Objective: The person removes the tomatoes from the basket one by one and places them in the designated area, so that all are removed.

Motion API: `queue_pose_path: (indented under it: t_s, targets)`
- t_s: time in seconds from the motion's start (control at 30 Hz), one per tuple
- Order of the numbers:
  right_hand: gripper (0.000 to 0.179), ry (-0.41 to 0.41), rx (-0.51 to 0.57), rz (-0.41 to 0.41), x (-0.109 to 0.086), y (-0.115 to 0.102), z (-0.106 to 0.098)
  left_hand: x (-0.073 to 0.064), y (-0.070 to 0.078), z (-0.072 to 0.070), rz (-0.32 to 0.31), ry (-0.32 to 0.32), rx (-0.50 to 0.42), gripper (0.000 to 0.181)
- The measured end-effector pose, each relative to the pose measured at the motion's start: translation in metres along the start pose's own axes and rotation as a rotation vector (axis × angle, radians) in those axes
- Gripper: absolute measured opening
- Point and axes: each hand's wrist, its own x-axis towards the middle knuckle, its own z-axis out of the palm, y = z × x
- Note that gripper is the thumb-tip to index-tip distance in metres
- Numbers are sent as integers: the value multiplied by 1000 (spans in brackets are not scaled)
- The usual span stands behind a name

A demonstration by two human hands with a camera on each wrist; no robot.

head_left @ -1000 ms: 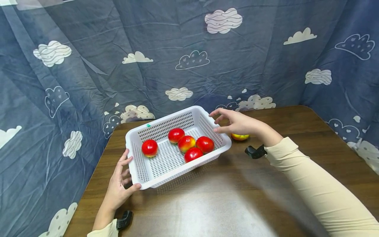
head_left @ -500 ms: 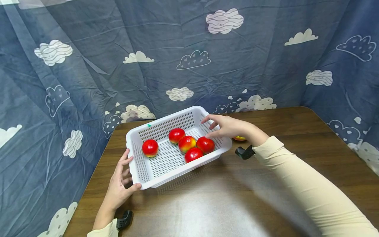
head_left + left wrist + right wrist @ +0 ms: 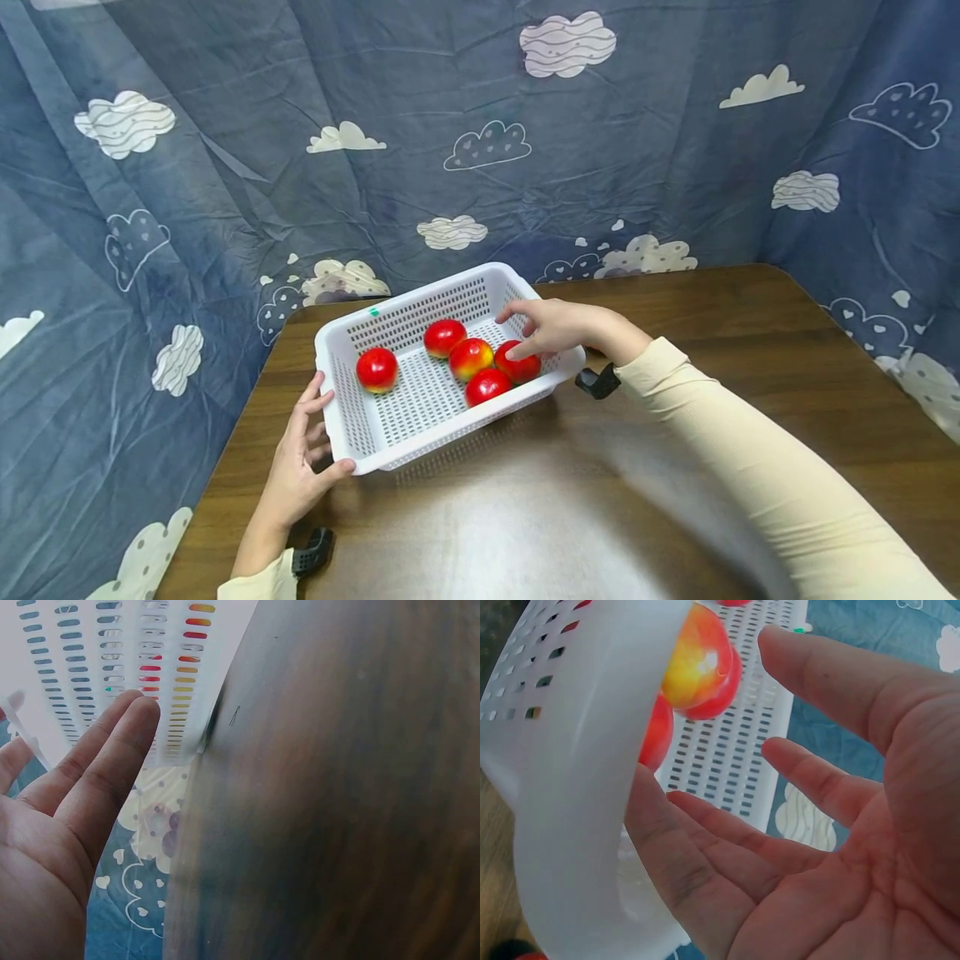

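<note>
A white perforated plastic basket (image 3: 420, 450) holds several glossy red fruits with yellow patches. My left hand (image 3: 294, 475) is at the basket's left end, fingertips on the rim and thumb at the front corner; its fingers (image 3: 112, 765) look fairly straight along the end wall in the left wrist view. My right hand (image 3: 555, 325) reaches over the right end, fingers spread and nothing in them. Its thumb overlaps the rightmost red fruit (image 3: 522, 367) in the head view. A red-yellow fruit (image 3: 471, 358) and another red fruit (image 3: 487, 387) lie beside that one.
The basket is on a brown wooden table (image 3: 675, 433). A single red fruit (image 3: 377, 370) sits near the basket's left end, another red fruit (image 3: 444, 338) by the back wall. Blue cloth with cloud prints (image 3: 405, 108) hangs behind the table.
My right hand has moved left from outside the right rim to over the basket's inside. The fruit on the table behind that hand is now hidden. My left hand keeps its place.
</note>
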Motion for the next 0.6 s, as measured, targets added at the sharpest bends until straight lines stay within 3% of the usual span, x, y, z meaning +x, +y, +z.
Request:
queue_pose_path:
  t_s: [0.37, 0.6]
  targets:
    - [67, -46, -39, 20, 7, -2, 4, 1, 0, 0, 5, 3, -21, 97]
    - [69, -54, -70, 10, 10, -4, 7, 0, -1, 0, -20, 3, 11, 98]
